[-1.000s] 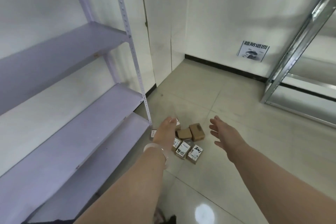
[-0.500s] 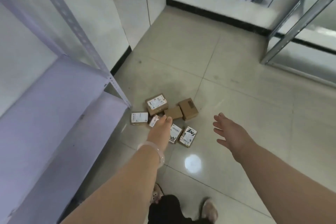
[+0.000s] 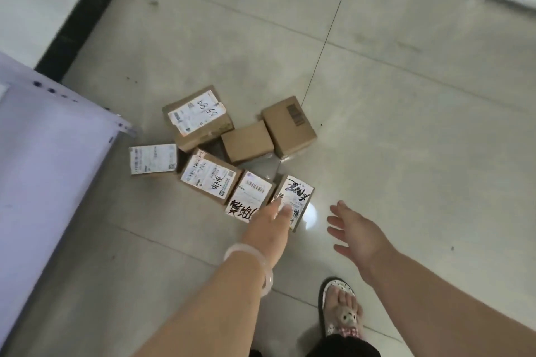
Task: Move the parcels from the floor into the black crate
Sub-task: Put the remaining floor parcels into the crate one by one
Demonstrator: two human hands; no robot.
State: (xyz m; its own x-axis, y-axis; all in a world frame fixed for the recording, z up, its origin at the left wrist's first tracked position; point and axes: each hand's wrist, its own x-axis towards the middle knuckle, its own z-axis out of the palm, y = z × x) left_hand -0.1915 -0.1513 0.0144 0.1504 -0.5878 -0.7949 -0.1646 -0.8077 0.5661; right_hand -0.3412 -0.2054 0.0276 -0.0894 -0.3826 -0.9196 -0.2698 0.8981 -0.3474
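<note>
Down on the tiled floor (image 3: 377,124) lay the parcels (image 3: 232,153), seven small cardboard boxes bunched together just beside the corner of a pale shelf (image 3: 52,159). Five showed white labels, three of those with black scrawl; two at the far right of the bunch were plain brown, one with a barcode. The left hand (image 3: 268,226), with a pale bangle (image 3: 252,265) at its wrist, reached over the nearest labelled box (image 3: 294,197), fingers together and extended; whether they touched it I could not tell. The right hand (image 3: 355,233) hovered apart to the right, fingers spread, holding nothing. A sandalled foot (image 3: 340,310) stood on the tiles below it. No crate showed in view.
</note>
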